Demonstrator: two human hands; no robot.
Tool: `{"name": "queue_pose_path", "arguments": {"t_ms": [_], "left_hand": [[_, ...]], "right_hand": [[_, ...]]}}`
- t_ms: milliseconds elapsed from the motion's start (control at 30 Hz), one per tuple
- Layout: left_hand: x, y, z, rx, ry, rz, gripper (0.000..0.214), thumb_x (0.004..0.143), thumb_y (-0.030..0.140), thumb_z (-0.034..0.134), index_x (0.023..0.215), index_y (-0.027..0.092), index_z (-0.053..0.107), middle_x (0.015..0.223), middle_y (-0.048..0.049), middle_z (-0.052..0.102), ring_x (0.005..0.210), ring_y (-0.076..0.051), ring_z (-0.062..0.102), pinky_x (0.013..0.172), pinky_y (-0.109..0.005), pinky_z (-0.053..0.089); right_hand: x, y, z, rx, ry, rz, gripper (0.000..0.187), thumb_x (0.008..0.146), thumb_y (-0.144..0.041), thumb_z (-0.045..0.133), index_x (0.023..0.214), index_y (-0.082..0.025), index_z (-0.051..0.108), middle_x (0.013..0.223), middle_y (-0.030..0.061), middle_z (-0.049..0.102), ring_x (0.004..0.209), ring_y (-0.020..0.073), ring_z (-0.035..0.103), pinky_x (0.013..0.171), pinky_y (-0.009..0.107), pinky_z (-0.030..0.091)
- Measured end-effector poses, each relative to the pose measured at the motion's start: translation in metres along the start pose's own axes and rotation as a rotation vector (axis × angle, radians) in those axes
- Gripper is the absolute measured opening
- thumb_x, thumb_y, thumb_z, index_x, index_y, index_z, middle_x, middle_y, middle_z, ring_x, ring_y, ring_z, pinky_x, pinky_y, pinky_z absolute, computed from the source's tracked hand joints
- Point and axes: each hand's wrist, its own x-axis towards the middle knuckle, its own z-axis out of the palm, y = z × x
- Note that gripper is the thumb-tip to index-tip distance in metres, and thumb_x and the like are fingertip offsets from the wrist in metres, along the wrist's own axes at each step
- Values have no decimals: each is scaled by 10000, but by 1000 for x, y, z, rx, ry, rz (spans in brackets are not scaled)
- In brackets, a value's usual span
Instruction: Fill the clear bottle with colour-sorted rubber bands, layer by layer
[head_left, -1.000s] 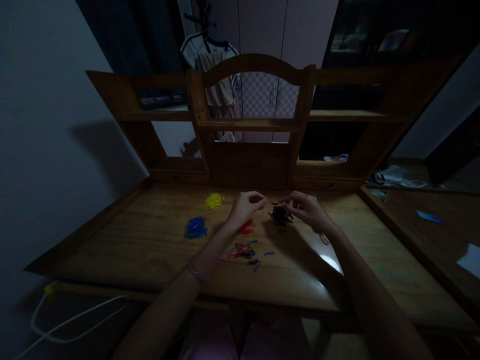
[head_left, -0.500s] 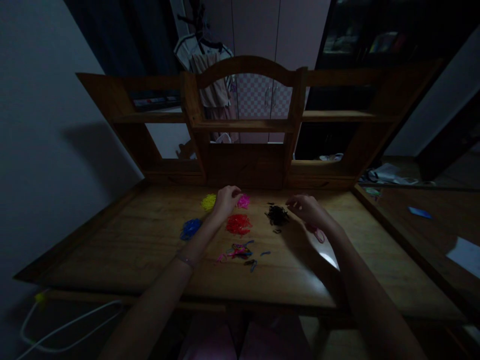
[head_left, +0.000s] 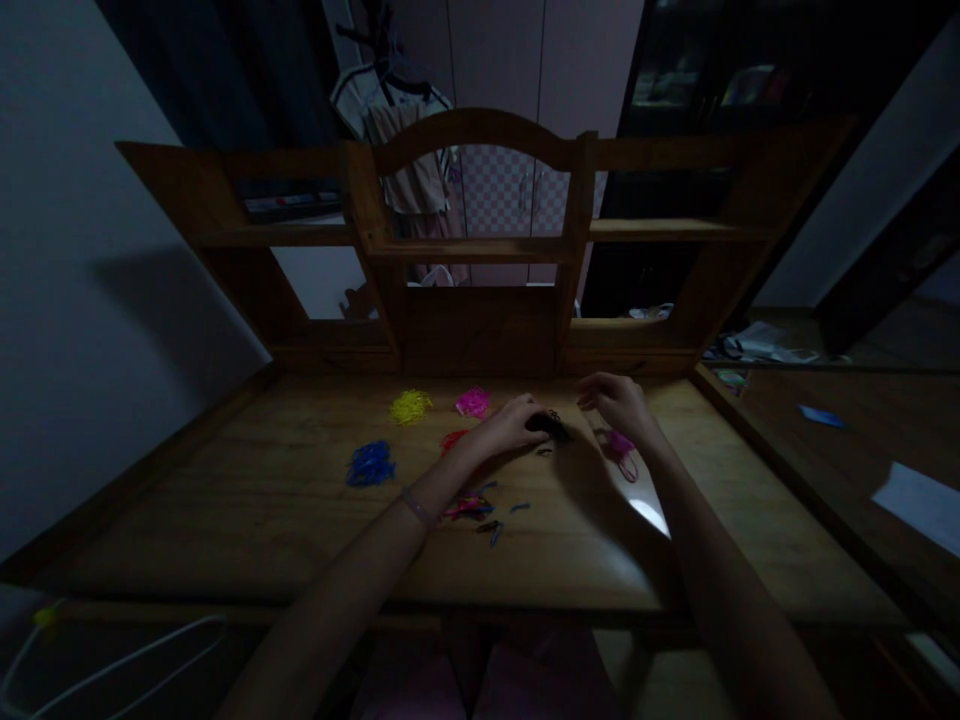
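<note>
Small elastic bands lie sorted by colour on a wooden desk: a yellow pile, a pink pile, a blue pile, a red pile partly behind my left wrist, and a black pile. A mixed heap of bands lies nearer to me. My left hand rests on the black pile with its fingers curled onto the bands. My right hand hovers just right of that pile, fingertips pinched together; whatever they hold is too small to see. A pink loop lies under my right wrist.
The room is dim. A wooden hutch with shelves stands along the desk's back edge. Right of the desk, a side surface carries a white sheet and a blue item. A white cable hangs at the lower left.
My left hand went from the middle to the pink pile, then swung right onto the black pile. My right hand stayed close to the black pile. The view shifted slightly.
</note>
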Motion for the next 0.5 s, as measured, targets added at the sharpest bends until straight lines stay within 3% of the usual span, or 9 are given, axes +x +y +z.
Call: {"name": "queue_pose_path", "arguments": {"t_ms": [133,400,500], "left_hand": [[11,-11,-6,-13,-12,-20,260,798,181,600,1031,195,715,979,-46,692,898,-170,635,822,-245,475],[21,-11,-20,-230,24,-137,268,761,192,590,984,163,734,914,-44,737,849,-164,664,786,-247,505],[20,-7,-23,-263,4,-113,240,768,210,614,967,162,740,915,-53,739,841,-161,669,772,-241,507]], "right_hand": [[0,1,-4,20,112,14,324,704,-120,450,891,-143,714,753,65,729,667,172,692,643,258,536],[0,0,-8,37,172,82,297,688,-152,476,851,-146,725,750,65,727,662,175,695,616,242,522],[-1,-5,-9,36,179,96,297,682,-154,485,849,-140,731,739,66,725,657,176,695,609,240,520]]}}
